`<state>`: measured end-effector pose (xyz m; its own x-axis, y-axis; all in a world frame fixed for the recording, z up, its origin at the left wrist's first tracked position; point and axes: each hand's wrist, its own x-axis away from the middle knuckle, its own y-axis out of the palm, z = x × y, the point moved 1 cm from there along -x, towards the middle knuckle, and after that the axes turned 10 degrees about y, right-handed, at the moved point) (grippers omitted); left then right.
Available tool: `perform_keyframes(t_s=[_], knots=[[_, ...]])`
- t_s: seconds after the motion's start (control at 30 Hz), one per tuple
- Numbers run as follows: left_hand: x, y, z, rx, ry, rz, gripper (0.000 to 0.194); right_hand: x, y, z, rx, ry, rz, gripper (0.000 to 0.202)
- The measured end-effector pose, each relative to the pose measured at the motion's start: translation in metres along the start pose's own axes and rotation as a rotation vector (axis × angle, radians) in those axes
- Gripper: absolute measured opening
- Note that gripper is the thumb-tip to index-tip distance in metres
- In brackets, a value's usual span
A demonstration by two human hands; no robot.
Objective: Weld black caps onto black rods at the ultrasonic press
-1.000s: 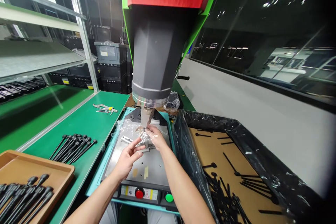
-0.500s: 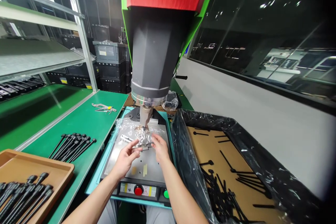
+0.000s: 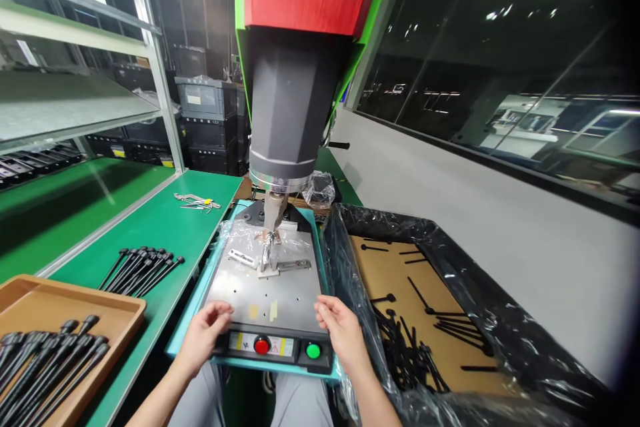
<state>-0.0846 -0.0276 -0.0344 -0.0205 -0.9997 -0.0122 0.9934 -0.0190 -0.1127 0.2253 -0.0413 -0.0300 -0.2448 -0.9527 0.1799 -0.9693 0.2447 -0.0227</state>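
Note:
My left hand point(image 3: 206, 332) hovers at the front left edge of the machine's metal plate point(image 3: 285, 293), its fingers loosely curled and nothing visible in them. Over the front right corner, close to the green button point(image 3: 313, 351), is my right hand point(image 3: 343, 327), likewise loosely curled and holding nothing I can see. Between them lies the red button point(image 3: 261, 345). Farther back on the plate stands a small metal fixture point(image 3: 269, 255) with clear plastic film point(image 3: 295, 238) around it. The press's metal tip point(image 3: 274, 210) sits just above the fixture.
On the left, black rods with knobbed ends point(image 3: 143, 267) lie on the green table point(image 3: 165, 227), near hex keys point(image 3: 196, 201). A brown tray point(image 3: 133, 305) holds more rods. To the right, a plastic-lined box point(image 3: 345, 267) contains black rods on cardboard. The press head point(image 3: 285, 93) overhangs the middle.
Both hands have drawn back from the fixture toward the plate's front edge and moved apart, the left one leftward, the right one rightward. The fixture now shows uncovered by my fingers.

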Motion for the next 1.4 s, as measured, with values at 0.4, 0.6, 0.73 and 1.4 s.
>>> perform_keyframes(t_s=[0.4, 0.6, 0.73, 1.4], knots=[[0.008, -0.060, -0.099, -0.620, 0.168, 0.103, 0.059, 0.011, -0.018, 0.161, 0.654, -0.136, 0.388, 0.071], [0.009, -0.061, -0.102, -0.629, 0.220, 0.137, 0.056, 0.014, -0.015, 0.165, 0.640, -0.169, 0.441, 0.080], [0.011, -0.065, -0.109, -0.567, 0.160, 0.110, 0.061, 0.019, -0.016, 0.162, 0.632, -0.106, 0.384, 0.079], [0.026, -0.052, -0.124, -0.541, 0.205, 0.124, 0.072, 0.026, -0.011, 0.150, 0.557, -0.052, 0.356, 0.078]])
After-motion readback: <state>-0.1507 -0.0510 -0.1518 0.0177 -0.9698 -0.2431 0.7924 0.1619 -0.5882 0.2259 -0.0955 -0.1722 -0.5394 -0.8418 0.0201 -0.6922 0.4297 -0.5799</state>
